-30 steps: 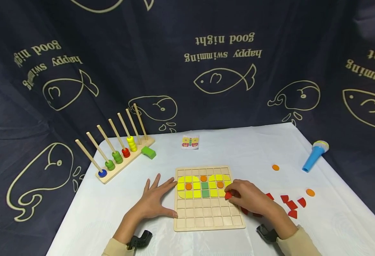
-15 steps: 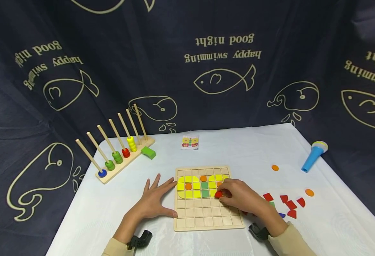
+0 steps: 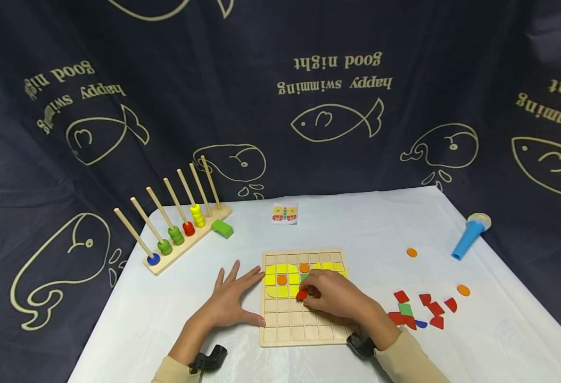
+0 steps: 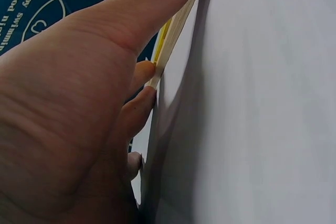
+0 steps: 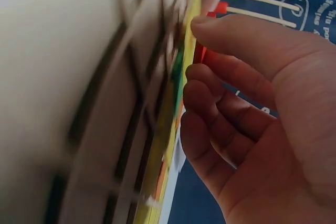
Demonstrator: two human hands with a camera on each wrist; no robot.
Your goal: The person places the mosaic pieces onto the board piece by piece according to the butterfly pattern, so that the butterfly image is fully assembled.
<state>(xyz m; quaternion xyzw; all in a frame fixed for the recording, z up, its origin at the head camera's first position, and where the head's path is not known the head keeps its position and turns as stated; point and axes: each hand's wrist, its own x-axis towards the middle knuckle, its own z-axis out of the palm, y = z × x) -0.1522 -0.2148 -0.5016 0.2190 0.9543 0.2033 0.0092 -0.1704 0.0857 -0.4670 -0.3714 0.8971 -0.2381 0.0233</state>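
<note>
A wooden grid board [image 3: 290, 333] lies on the white table, with yellow tiles [image 3: 282, 291], orange discs [image 3: 281, 280] and green squares in its upper cells. My right hand [image 3: 335, 295] is over the middle of the board and pinches a red tile [image 3: 302, 295] between thumb and fingers; the same red tile [image 5: 199, 51] shows in the right wrist view. Some tiles are hidden beneath that hand. Along the board's left edge my left hand [image 3: 230, 303] is spread, its thumb and a fingertip touching the wood. In the left wrist view the left hand [image 4: 79, 87] reaches along the board's side.
Right of the board lie loose red tiles [image 3: 436, 308], a green square [image 3: 405, 309], a blue piece [image 3: 421, 323] and orange discs [image 3: 463, 290]. A butterfly pattern card [image 3: 285, 214], peg stacker [image 3: 191, 238], green block [image 3: 222, 229] and toy microphone [image 3: 470, 234] stand farther out.
My right hand has moved left across the board with the red tile, from its right side to the middle. Loose tiles on the right have come into view. The left hand has stayed put.
</note>
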